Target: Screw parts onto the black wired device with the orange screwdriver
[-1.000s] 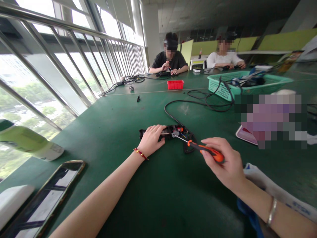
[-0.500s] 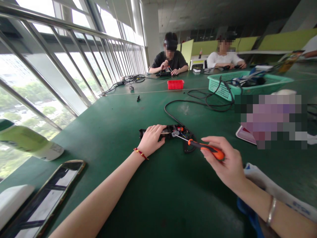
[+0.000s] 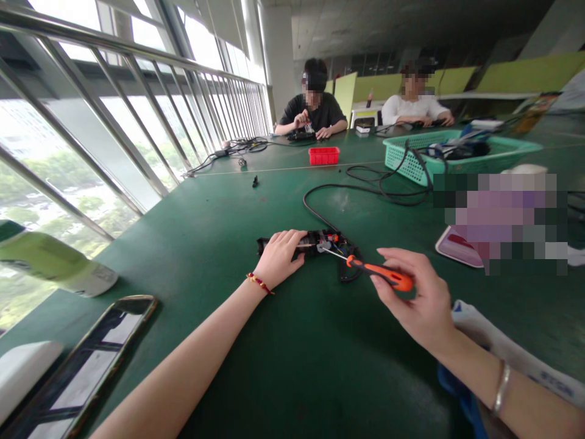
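Note:
My left hand (image 3: 280, 259) is wrapped over the barrel of an opened black corded device (image 3: 315, 239), pressing it against the table. Bare wires and a small red-orange part show at the device's right end, and its handle points toward me. An orange and black screwdriver (image 3: 382, 274) is held by my right hand (image 3: 423, 292), thumb and fingers closed around the handle. Its thin shaft slants left, and the tip meets a grey part among the wires; whether it sits in a screw is too small to tell. Part of the barrel is hidden under my left hand.
A black cable (image 3: 315, 194) runs from the device toward a green basket (image 3: 406, 161) of tools. Farther back stands a red tray (image 3: 324, 156). A phone (image 3: 98, 360) and a green bottle (image 3: 55, 262) lie at left. Two people sit across the table (image 3: 219, 231).
The screwdriver handle has turned in my right hand, showing more orange, and those fingers have shifted slightly. My left hand and the device have stayed put.

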A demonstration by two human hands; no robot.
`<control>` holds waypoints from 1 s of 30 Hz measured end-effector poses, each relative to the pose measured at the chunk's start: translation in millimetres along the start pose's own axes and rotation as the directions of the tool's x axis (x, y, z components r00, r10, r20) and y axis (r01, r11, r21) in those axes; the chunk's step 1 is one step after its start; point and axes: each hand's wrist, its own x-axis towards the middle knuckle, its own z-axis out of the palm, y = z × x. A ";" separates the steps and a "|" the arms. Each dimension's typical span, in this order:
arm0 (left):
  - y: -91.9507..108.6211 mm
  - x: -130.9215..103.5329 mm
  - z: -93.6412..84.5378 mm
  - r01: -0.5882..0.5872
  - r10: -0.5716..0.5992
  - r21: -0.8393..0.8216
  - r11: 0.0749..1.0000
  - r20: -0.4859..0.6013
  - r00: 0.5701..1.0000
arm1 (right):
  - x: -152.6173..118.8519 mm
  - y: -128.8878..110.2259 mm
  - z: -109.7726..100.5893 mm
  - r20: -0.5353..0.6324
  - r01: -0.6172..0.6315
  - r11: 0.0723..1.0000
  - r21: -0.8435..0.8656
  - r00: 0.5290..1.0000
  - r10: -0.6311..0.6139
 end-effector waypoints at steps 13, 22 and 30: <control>-0.4 -0.7 0.8 -0.011 0.011 0.007 1.000 -0.012 1.000 | 3.2 -2.4 -0.7 -0.007 0.100 0.995 -0.013 0.995 -0.101; -1.0 -0.6 1.4 -0.008 0.008 -0.001 1.000 -0.004 1.000 | 8.4 -4.3 -3.4 0.102 0.160 0.986 -0.054 0.983 -0.154; 0.3 -0.3 -0.2 -0.001 0.001 0.002 1.000 0.005 1.000 | -2.1 1.3 0.5 0.001 0.046 0.998 0.049 0.999 -0.046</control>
